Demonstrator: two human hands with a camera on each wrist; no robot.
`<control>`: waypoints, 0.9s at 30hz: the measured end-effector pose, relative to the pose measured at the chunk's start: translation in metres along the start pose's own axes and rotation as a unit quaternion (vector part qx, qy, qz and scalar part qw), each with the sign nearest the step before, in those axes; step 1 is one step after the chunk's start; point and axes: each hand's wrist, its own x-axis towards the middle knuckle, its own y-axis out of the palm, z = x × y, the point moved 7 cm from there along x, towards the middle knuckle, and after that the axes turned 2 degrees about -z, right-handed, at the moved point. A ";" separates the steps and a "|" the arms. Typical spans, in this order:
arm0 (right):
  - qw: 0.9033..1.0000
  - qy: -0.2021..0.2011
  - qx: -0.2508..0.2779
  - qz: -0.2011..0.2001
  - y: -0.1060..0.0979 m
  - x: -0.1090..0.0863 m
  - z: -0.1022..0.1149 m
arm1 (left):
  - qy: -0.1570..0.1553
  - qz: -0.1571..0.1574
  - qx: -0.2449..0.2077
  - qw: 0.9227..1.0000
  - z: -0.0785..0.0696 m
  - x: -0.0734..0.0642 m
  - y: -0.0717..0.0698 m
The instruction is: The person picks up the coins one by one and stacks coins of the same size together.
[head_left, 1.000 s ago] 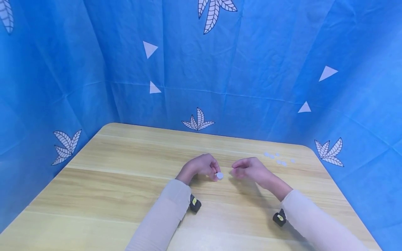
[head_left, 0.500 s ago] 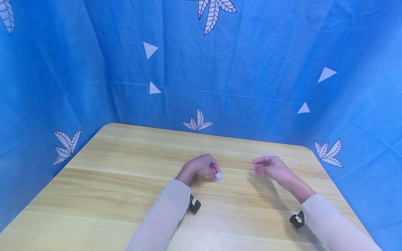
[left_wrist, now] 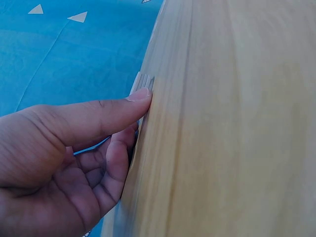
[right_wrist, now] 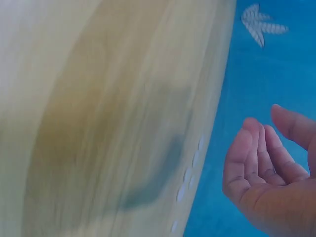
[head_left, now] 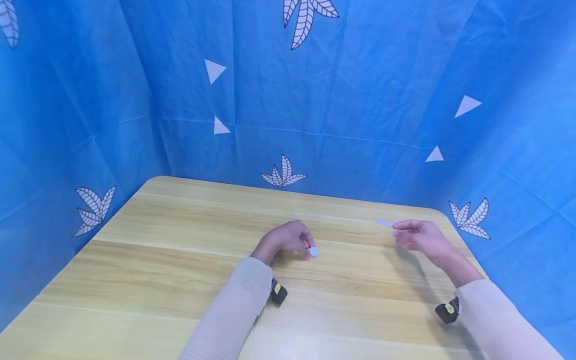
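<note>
My left hand [head_left: 289, 237] pinches a short stack of thin white discs [head_left: 314, 252] on the wooden table, left of my right hand. In the left wrist view the stack's layered edges [left_wrist: 142, 80] show beyond the thumb tip. Over the table's far right part hovers my right hand [head_left: 423, 239], its fingers loosely bent and apart from the thumb, with nothing between them. Several loose white discs [head_left: 381, 221] lie flat just beyond its fingertips, some hidden behind the hand. The right wrist view shows these discs [right_wrist: 181, 191] in a loose line left of the hand.
A light wooden table [head_left: 180, 280] with rounded far corners fills the lower view. Blue cloth [head_left: 279, 100] with white leaf and triangle prints hangs behind it and along both sides. Each wrist carries a small black camera, one [head_left: 279, 291] at the left sleeve.
My right hand has moved right, from beside the stack to the loose discs, and now covers some of them. My left hand has stayed in place, holding the stack.
</note>
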 end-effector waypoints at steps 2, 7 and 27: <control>1.000 0.002 -0.004 -0.001 -0.008 0.001 -0.003 | 0.000 0.000 0.000 1.000 0.000 0.000 0.000; 1.000 0.006 -0.015 -0.004 -0.023 0.007 -0.013 | 0.001 0.001 -0.001 1.000 0.000 0.000 0.000; 0.999 0.039 0.015 -0.028 -0.056 0.028 -0.047 | -0.002 0.002 -0.012 1.000 -0.003 -0.002 0.000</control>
